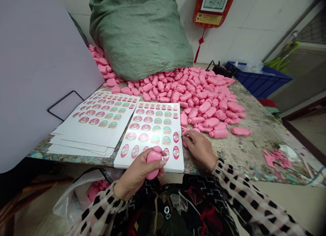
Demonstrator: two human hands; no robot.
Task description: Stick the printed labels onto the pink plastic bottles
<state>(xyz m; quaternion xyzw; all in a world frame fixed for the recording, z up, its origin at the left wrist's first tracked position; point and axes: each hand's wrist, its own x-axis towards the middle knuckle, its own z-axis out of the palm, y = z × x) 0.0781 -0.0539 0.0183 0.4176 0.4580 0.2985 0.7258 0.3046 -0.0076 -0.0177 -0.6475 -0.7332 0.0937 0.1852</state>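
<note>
My left hand point(139, 170) is closed around a small pink plastic bottle point(154, 158), held just above the front edge of a stack of sticker sheets point(154, 125). Round and oval labels in pink and green cover the top sheet. At the right edge of that stack, my right hand point(201, 149) has its thumb and fingertips drawn together. Something thin and dark shows by those fingertips, too small to name. Another pink bottle point(185, 142) lies partly hidden beneath the fingers.
A large heap of pink bottles point(201, 97) spreads over the back of the worktable point(244, 158), below a bulging green sack point(142, 36). More label sheets point(94, 136) lie left. Pink scraps point(276, 159) are at right, a blue crate point(259, 81) beyond. A plastic bag point(73, 195) hangs low left.
</note>
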